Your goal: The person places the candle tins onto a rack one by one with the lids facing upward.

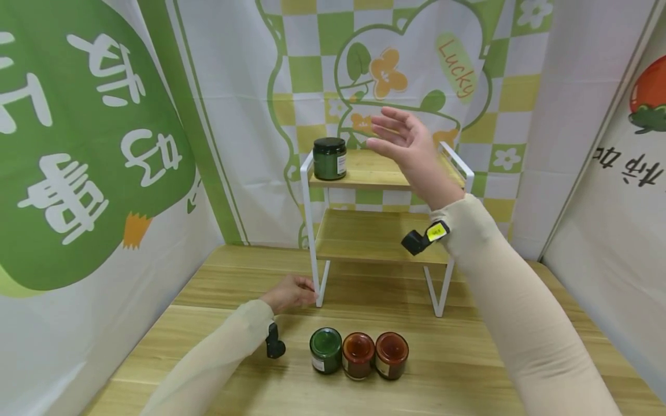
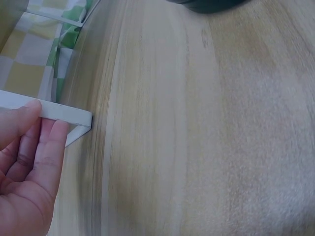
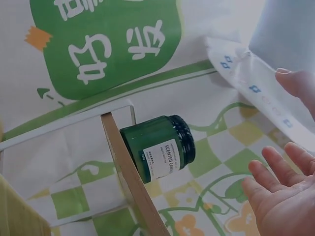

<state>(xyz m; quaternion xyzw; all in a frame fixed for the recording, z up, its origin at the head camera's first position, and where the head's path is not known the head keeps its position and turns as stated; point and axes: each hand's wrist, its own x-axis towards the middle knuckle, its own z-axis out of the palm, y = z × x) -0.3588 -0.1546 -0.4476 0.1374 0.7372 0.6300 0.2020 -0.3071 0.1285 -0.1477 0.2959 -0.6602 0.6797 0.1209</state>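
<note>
The lidded jar (image 1: 329, 159), green glass with a black top, stands upright near the left end of the rack's (image 1: 369, 170) upper board, its pale label reading "SCENTED" in the right wrist view. To the right of it I see the right hand (image 1: 408, 144) raised over that board, fingers loosely spread and a little bent, clear of the jar and holding nothing. Low down, the left hand (image 1: 291, 293) pinches the rack's front left leg (image 2: 64, 112) close to its foot, thumb on one face and fingertips on the other. In front of the rack, a green jar (image 1: 326, 345) and two amber jars (image 1: 359, 352) sit side by side in a row on the wooden table (image 1: 447, 375), the green one at the left. A checked, printed cloth (image 1: 307, 75) hangs behind, with "Lucky" written on it.
</note>
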